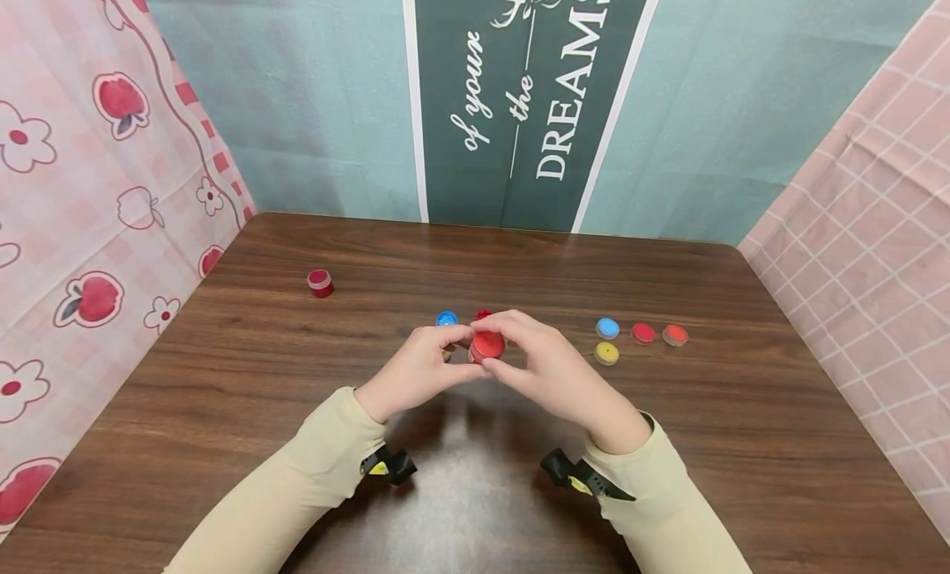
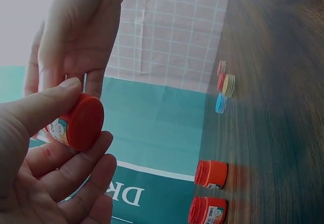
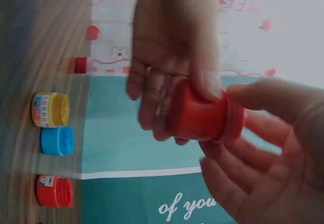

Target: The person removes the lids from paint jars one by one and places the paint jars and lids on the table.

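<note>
Both hands hold a small red paint jar [image 1: 487,346] above the table, near its middle. My left hand [image 1: 428,361] grips the jar's body between thumb and fingers. From the other side, my right hand [image 1: 552,361] pinches the clear-rimmed lid end [image 3: 235,121] of the jar. In the left wrist view the jar's red base [image 2: 87,122] faces the camera, with part of a label beside the thumb. Behind the hands stand a blue jar [image 3: 57,141], a yellow jar [image 3: 49,110] and red jars [image 3: 54,191], lidless with threaded necks; the hands partly hide them in the head view.
Right of the hands lie several round lids: a blue lid [image 1: 607,327], a yellow lid [image 1: 606,354], a red lid [image 1: 643,333] and an orange-red lid [image 1: 675,335]. A dark red lidded jar [image 1: 320,285] stands at the back left. Cloth hangs around the wooden table [image 1: 223,409].
</note>
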Motion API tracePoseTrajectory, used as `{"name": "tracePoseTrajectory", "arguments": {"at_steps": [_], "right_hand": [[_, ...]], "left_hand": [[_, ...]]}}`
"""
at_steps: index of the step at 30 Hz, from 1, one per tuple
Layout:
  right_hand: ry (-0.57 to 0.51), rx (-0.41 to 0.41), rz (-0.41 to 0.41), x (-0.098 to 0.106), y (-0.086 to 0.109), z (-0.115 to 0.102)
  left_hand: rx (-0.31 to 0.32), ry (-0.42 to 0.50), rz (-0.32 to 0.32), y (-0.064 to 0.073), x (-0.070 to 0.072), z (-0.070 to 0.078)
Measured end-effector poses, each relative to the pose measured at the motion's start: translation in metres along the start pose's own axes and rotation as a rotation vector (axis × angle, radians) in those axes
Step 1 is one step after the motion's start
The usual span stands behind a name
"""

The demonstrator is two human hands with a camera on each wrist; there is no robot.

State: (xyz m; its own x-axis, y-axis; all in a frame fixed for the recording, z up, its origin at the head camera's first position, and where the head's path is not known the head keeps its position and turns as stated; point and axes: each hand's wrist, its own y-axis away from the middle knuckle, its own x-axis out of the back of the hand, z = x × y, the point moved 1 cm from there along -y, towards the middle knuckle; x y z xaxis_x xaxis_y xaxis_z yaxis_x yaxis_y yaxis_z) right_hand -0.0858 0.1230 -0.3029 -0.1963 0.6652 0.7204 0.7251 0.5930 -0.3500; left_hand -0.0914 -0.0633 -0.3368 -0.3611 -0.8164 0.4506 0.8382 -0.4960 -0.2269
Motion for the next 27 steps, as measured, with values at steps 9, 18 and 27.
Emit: {"name": "tracePoseTrajectory", "arguments": {"at_steps": [9,18,27], "right_hand": [[0.055,-0.027,0.032,-0.0019,-0.0011,0.0003],[0.055,-0.032,0.011,-0.0015,-0.0007,-0.0004],[0.079,-0.015,-0.048,-0.0008,0.0007,-0.0007]], "left_hand": [[0.007,-0.019,0.008,-0.0006,0.0001,-0.0005],[-0.005,-0.039,0.014,-0.0007,0.0005,-0.0011],[0.002,-0.050,0.015,-0.0015,-0.0014,-0.0021]]}}
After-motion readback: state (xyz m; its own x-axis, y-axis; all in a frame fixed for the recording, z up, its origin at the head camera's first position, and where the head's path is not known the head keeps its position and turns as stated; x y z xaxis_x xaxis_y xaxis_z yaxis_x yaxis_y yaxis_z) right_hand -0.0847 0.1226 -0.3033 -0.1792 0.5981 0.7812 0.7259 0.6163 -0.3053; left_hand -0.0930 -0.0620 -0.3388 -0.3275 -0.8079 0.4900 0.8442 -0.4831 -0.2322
